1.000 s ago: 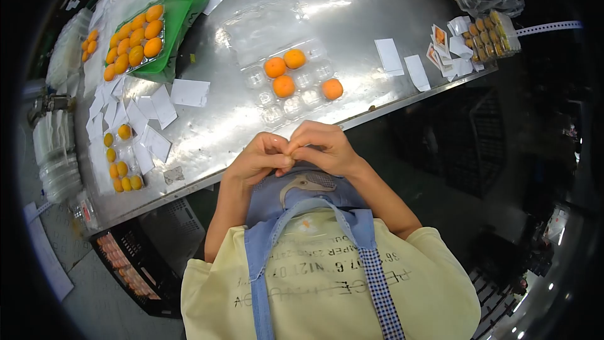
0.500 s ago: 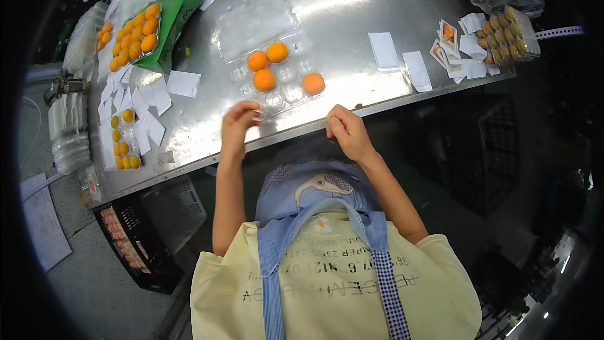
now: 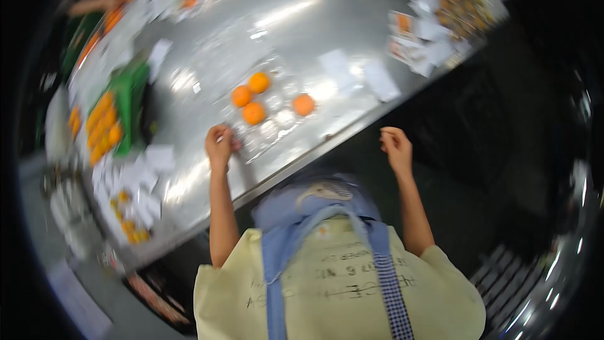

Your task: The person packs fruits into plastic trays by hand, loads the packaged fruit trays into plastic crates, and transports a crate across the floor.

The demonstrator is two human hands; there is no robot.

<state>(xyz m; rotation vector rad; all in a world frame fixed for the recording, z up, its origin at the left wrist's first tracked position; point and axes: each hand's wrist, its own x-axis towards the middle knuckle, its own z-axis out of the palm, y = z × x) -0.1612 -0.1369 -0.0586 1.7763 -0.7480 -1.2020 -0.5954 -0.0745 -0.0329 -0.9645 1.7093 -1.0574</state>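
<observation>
A clear plastic fruit tray lies on the metal table, its transparent lid folded back. Three oranges are grouped in its cups, and a single orange sits apart at the right. By the tray's near left corner is my left hand, its fingers curled in toward the thumb; blur hides whether it pinches anything. My right hand hangs in the air beyond the table's front edge, fingers bent and drawn together. What it holds, if anything, is too small to make out.
White paper slips and a green crate beside packed orange fruit are at the left. Cards and a filled fruit pack are at the far right. Another person's arm shows at top left.
The view has turned, so the table appears tilted. My right hand has moved right, away from the table edge. My left hand stays by the tray; the oranges keep their places.
</observation>
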